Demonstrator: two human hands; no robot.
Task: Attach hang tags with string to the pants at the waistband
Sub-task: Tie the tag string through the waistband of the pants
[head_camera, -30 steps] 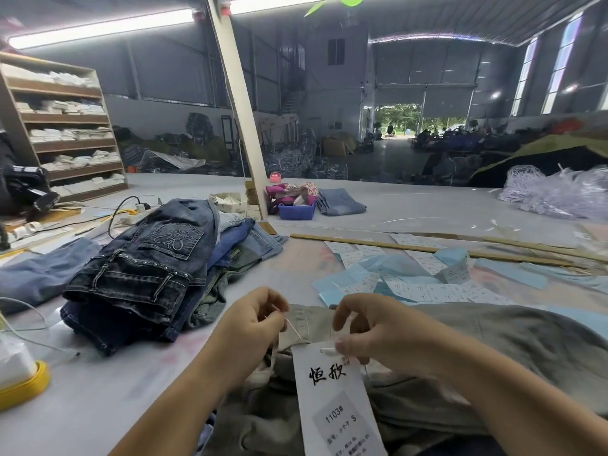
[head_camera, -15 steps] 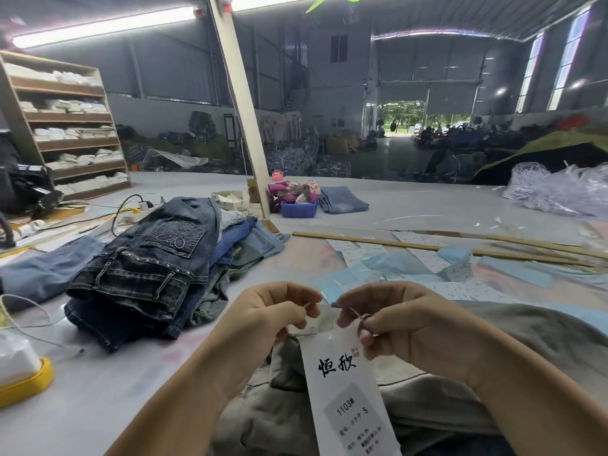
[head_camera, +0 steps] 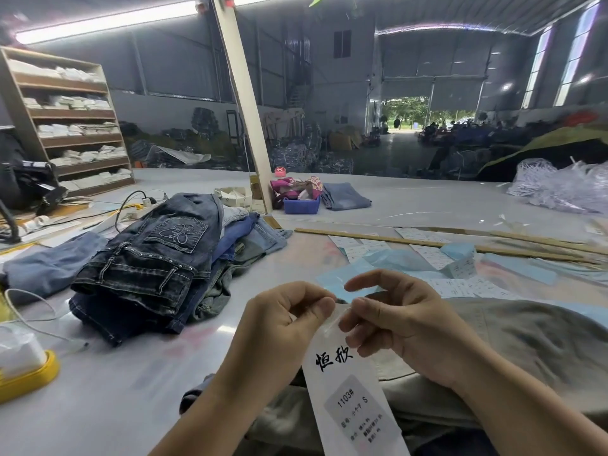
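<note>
Pale desk [head_camera: 108, 406] surface carries khaki pants [head_camera: 526, 350] at the near edge, and above them both hands meet at the top of a white hang tag [head_camera: 348, 390] that hangs down over the fabric. Left hand [head_camera: 283, 327] fingers curl and pinch the tag's top edge; right hand [head_camera: 404, 320] fingers are loosely curled beside it, their hold on any string unclear. Farther back lie a stack of jeans [head_camera: 148, 268], loose paper tags [head_camera: 427, 258] and a blue bin [head_camera: 301, 205].
</note>
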